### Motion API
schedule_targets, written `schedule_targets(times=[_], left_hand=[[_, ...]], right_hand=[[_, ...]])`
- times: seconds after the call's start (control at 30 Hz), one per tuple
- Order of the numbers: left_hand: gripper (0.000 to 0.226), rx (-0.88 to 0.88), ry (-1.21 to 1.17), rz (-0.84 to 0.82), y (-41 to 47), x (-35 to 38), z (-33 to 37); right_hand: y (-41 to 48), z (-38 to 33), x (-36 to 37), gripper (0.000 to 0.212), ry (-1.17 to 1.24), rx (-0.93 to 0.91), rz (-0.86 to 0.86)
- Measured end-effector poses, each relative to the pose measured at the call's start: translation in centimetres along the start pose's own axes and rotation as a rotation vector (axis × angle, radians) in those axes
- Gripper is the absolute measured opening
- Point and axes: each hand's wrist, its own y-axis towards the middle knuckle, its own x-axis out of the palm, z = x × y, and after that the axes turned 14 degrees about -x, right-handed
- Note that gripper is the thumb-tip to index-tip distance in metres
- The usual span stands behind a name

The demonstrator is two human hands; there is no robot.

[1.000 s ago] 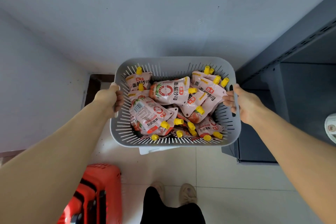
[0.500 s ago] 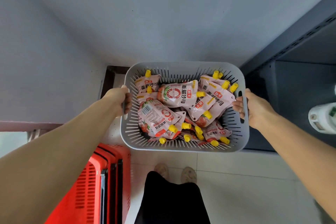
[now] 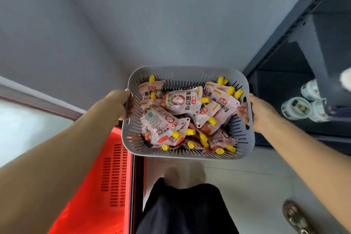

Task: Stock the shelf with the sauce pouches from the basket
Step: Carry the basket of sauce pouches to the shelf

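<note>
Head view: both hands are on the grey basket (image 3: 188, 74), which we hold off the floor in front of us. The left hand (image 3: 121, 103) wraps the left rim at its handle slot, with its fingers (image 3: 130, 114) curled over the edge and down inside. The right hand (image 3: 255, 114) does the same on the right rim, fingers (image 3: 242, 112) hooked over beside the slot. Both grips are closed on the basket, and neither hand holds anything else.

Pouches (image 3: 182, 100): all lie between our two sets of fingertips, heaped loose and crisscrossed in the basket. We see none on the shelf (image 3: 281, 74) yet. The shelf, dark metal, stands just beyond the right fingers. White tubs (image 3: 293, 107) sit on one level of it.

Materials: the basket is stiff moulded plastic with slotted walls and rounded corners. The pouches are glossy pink film with red print, each with a hard yellow cap (image 3: 152, 78) on a short spout. The one nearest the left fingertips lies barcode up.

Handling, our judgement: each pouch should be light, soft and floppy, with contents that shift. The film is likely slick. The best hold looks like the spout neck just under the cap, or a pinch across the top seam. We would not squeeze the belly. The full basket probably needs both hands or a resting place before we free any fingers.

Below the left wrist is a red slotted crate (image 3: 114, 167), standing on pale floor tiles.
</note>
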Motion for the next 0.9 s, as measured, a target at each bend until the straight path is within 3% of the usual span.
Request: schedule_targets(times=[0.17, 0.53, 0.9], left_hand=[[0.044, 0.014, 0.013, 0.014, -4.2, -2.8, -3.5], [0.039, 0.063, 0.272, -0.033, -9.8, -5.9, -12.8], [0.044, 0.172, 0.605, -0.039, -13.9, -2.2, -25.0]], right_hand=[[-6.7, 1.7, -2.5, 0.041, 0.044, 0.002, 0.017], [-21.1, 11.9, -9.2, 0.042, 0.223, -0.003, 0.164], [-32.4, 26.2, -18.4, 0.04, 0.406, 0.1, 0.351]])
